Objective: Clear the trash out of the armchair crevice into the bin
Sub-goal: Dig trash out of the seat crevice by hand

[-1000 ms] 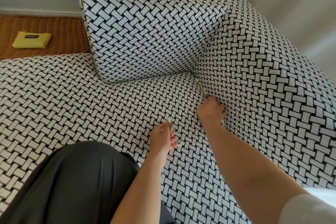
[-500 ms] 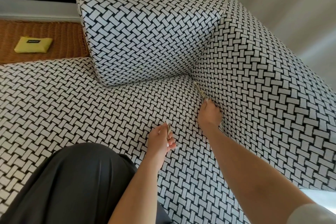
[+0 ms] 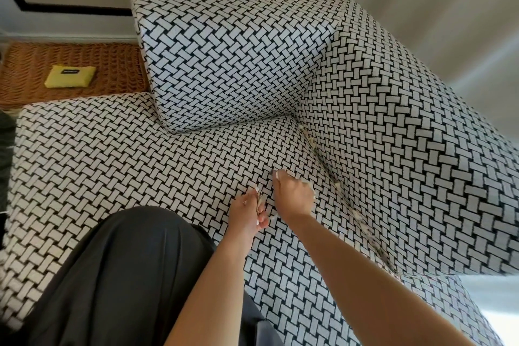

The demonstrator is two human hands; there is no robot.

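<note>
Fingers (image 3: pixel 261 218) of left hand (image 3: pixel 247 212) pinch pale scraps (image 3: pixel 259 199); right hand (image 3: pixel 293 195) curled, contents unclear; trash (image 3: pixel 338 185) lines armchair crevice (image 3: pixel 324 164).

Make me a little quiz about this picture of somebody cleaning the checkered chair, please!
1. True or false: a bin shows in the picture.
2. Where does the leftover trash lie? A: in a bucket. B: down in the crevice. C: on a plate.
3. Fill the gap: the left hand pinches a bunch of pale ____.
Key: 1 false. 2 B. 3 scraps.
</note>
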